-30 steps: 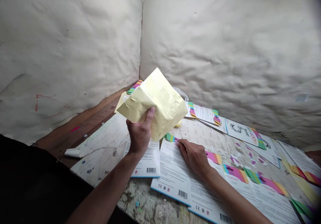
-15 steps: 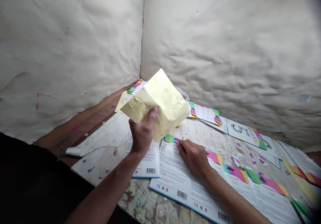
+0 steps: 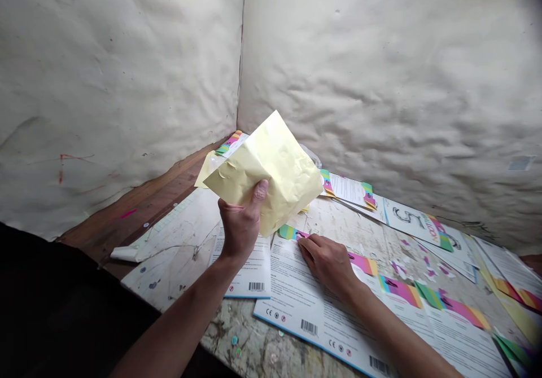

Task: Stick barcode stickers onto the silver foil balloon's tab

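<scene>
My left hand [image 3: 240, 224] is raised above the table and grips a crumpled pale yellow sheet [image 3: 271, 169], thumb pressed on its front. My right hand [image 3: 329, 262] lies on a white printed card [image 3: 296, 293] with a rainbow-striped top edge. Its fingers are bent together and the fingertips press down at the card's striped corner [image 3: 290, 233]. Whether anything small is pinched there is not visible.
More printed cards with barcodes [image 3: 249, 268] and rainbow strips [image 3: 440, 299] lie in a row across the worn table [image 3: 249, 341]. A card showing a "5" [image 3: 409, 217] sits farther back. Small coloured scraps [image 3: 412, 259] lie loose. Paper-covered walls [image 3: 381, 84] close the corner.
The left hand has lifted the yellow sheet slightly. The right hand has stayed at the card's striped corner, shifting only a little.
</scene>
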`<state>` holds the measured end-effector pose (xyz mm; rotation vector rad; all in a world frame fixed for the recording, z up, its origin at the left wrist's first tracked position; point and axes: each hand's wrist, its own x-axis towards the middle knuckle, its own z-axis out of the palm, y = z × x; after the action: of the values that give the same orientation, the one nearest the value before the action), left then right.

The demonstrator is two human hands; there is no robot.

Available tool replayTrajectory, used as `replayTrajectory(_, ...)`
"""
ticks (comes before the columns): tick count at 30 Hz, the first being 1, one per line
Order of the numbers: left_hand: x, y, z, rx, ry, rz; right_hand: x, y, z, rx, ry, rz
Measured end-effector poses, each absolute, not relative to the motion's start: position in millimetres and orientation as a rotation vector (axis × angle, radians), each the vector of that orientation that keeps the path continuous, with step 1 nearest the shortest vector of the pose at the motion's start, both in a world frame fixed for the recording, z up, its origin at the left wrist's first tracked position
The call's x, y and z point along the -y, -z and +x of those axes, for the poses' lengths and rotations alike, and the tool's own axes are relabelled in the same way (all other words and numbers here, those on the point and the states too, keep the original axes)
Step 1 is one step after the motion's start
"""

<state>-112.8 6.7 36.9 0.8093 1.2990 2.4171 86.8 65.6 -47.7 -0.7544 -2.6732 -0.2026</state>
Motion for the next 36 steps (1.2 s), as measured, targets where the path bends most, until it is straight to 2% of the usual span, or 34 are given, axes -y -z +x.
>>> replayTrajectory(9,-7,-38,-113,-1.287,-2.409,0.807,-47,19,85,2.965,0.122,-0.791)
replayTrajectory(14,-7,-38,-112,-1.278,-2.402,0.781,-29,24,93,2.914,-0.001,-0.853)
replayTrajectory(20,-16,-28,-110,-1.078,-2.314,0.546,-30,30,103,2.552,-0.504,-0.908)
replayTrajectory(26,-24,-15,-104,-0.675,-1.984,0.200,-42,11,92,1.263,-1.521,-1.151)
replayTrajectory(29,-23,-11,-94,-0.529,-1.812,0.155,-55,4,78,1.073,-1.892,-1.004)
replayTrajectory(31,-21,-8,-89,-0.493,-1.764,0.182,-65,0,71,1.099,-1.943,-0.880)
replayTrajectory(36,-20,-8,-96,-0.542,-1.768,0.311,-97,-16,84,1.071,-1.724,-0.816)
